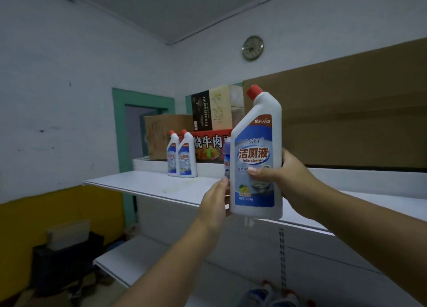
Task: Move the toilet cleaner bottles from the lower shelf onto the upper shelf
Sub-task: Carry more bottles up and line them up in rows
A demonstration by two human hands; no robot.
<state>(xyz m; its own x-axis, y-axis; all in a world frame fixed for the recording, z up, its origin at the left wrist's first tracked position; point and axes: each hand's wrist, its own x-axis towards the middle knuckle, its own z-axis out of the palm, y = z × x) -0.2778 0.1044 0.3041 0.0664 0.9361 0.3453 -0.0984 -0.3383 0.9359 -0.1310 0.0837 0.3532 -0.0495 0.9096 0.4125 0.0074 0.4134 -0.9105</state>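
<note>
While the left hand [213,202] and right hand [291,175] grip bottles [254,145], two more bottles [187,154] stand before stacked boxes [166,131].

Smooth white plastic bottle [256,112], glossy printed label [253,159], red plastic cap [254,92]; smooth white shelf [150,184]; matt cardboard box [161,131].

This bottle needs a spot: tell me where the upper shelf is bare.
Bare: the upper shelf left of and in front of the two standing toilet cleaner bottles, and the stretch right of the right hand, below the brown cardboard sheet. Crowded: the back ledge with its boxes, and the middle around the held bottle.
</note>
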